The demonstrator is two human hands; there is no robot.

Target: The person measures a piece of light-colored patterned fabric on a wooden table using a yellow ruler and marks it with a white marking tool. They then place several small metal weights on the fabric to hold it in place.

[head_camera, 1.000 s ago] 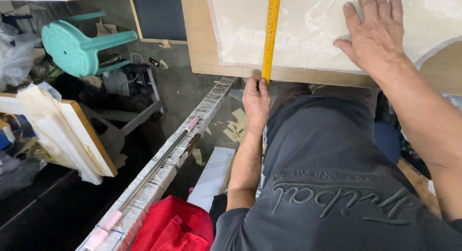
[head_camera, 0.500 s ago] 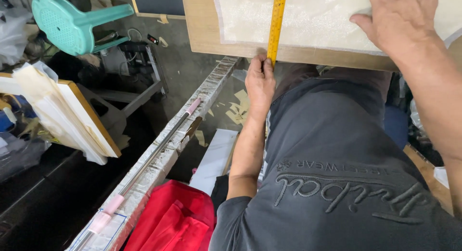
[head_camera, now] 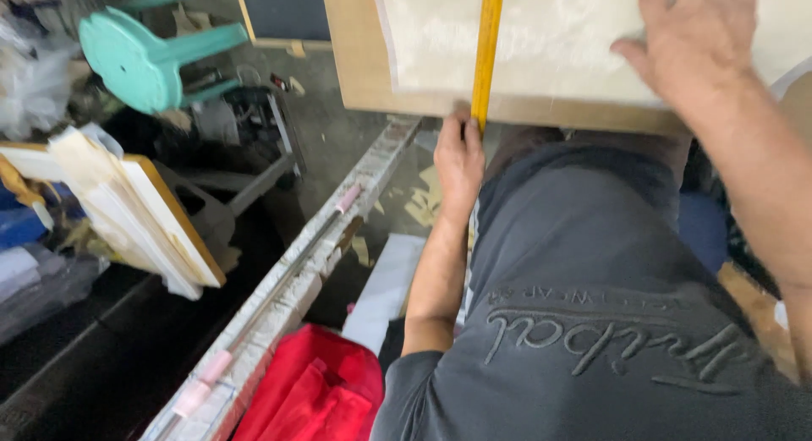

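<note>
A yellow measuring tape [head_camera: 488, 43] runs straight across a pale sheet [head_camera: 550, 35] that lies on a light wooden board [head_camera: 359, 60]. My left hand [head_camera: 458, 158] pinches the near end of the tape at the board's front edge. My right hand [head_camera: 694, 39] lies flat on the pale sheet to the right of the tape, fingers spread, pressing down. My grey shirt [head_camera: 592, 306] fills the lower right of the view.
A teal plastic stool [head_camera: 144, 56] lies on its side at the upper left. Stacked white panels with wooden edges [head_camera: 127, 213] lean at the left. A long paint-spattered rail [head_camera: 296, 263] runs diagonally below. A red cloth [head_camera: 313, 390] sits at the bottom.
The view has shifted so the board sits higher in the frame. My right hand has slid further right and up on the sheet. My left hand keeps the tape's end at the edge.
</note>
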